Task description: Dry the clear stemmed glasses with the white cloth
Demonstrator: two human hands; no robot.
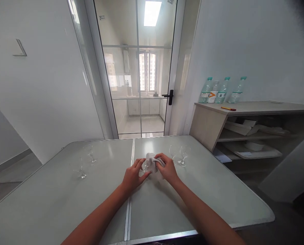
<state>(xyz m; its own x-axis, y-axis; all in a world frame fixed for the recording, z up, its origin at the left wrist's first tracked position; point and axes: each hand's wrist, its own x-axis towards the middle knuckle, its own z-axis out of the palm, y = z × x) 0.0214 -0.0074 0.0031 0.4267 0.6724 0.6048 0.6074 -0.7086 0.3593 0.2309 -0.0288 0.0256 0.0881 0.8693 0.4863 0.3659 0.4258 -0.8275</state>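
Note:
My left hand point(133, 175) is closed round a small clear stemmed glass point(145, 166) over the middle of the grey table point(65, 200). My right hand point(167, 168) grips a white cloth point(152, 160) that wraps the glass's bowl. The two hands touch each other. Two clear stemmed glasses point(179, 154) stand just right of my right hand. Two more stemmed glasses point(85, 160) stand on the table's left half.
A glass door point(139, 68) with a black handle point(170, 97) stands behind the table. On the right, a wooden shelf unit point(256, 126) carries several water bottles point(222, 90) and a pen point(228, 108); papers lie on its lower shelves.

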